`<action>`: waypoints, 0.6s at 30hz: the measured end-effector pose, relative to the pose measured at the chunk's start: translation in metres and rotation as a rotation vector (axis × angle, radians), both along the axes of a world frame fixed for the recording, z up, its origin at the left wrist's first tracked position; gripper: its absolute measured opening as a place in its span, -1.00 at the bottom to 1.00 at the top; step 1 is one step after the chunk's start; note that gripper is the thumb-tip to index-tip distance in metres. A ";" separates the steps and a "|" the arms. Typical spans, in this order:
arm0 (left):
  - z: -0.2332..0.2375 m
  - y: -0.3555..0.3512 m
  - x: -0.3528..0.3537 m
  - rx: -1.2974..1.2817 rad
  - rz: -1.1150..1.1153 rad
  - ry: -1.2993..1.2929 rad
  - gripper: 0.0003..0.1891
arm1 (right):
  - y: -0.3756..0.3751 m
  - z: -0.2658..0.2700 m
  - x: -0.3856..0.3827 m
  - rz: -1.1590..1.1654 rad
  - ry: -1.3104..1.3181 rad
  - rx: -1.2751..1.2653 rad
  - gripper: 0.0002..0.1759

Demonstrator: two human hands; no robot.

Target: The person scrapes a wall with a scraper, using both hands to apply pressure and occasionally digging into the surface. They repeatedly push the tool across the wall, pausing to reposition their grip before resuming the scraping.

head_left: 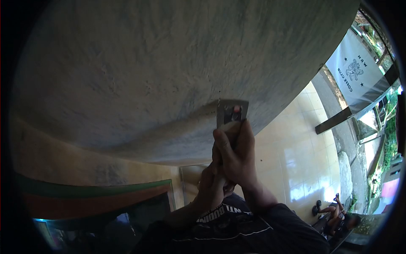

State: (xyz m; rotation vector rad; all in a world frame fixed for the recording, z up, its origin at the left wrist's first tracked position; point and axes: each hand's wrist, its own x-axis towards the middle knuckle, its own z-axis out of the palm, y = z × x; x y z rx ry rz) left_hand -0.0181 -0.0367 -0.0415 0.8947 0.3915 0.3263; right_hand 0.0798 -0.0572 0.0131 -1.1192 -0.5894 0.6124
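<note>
A flat metal scraper, like a putty knife (pixel 232 104), points up toward the grey, rough-looking wall (pixel 169 67), its wide edge at or very close to the surface. A small pinkish spot shows on its blade. Closed around the scraper just below the blade is my right hand (pixel 240 154). My left hand (pixel 210 184) is wrapped lower down, pressed against the right one. The handle is mostly hidden by my fingers.
Glossy pale floor tiles (pixel 292 148) stretch to the right. A white banner (pixel 353 63) hangs by a dark post (pixel 334 120). Another person (pixel 342 222) sits at the lower right. A green-and-red edged dark panel (pixel 97 197) stands lower left.
</note>
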 end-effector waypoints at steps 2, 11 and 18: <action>0.004 0.003 0.003 0.041 -0.053 -0.054 -0.68 | 0.001 0.009 0.004 -0.002 -0.041 0.028 -0.82; 0.005 -0.007 -0.002 -0.053 -0.040 0.025 -0.67 | -0.004 -0.007 0.002 -0.038 -0.078 -0.050 -0.82; 0.008 0.000 0.002 0.067 -0.016 0.039 -0.68 | -0.001 -0.004 0.004 -0.020 -0.076 -0.003 -0.80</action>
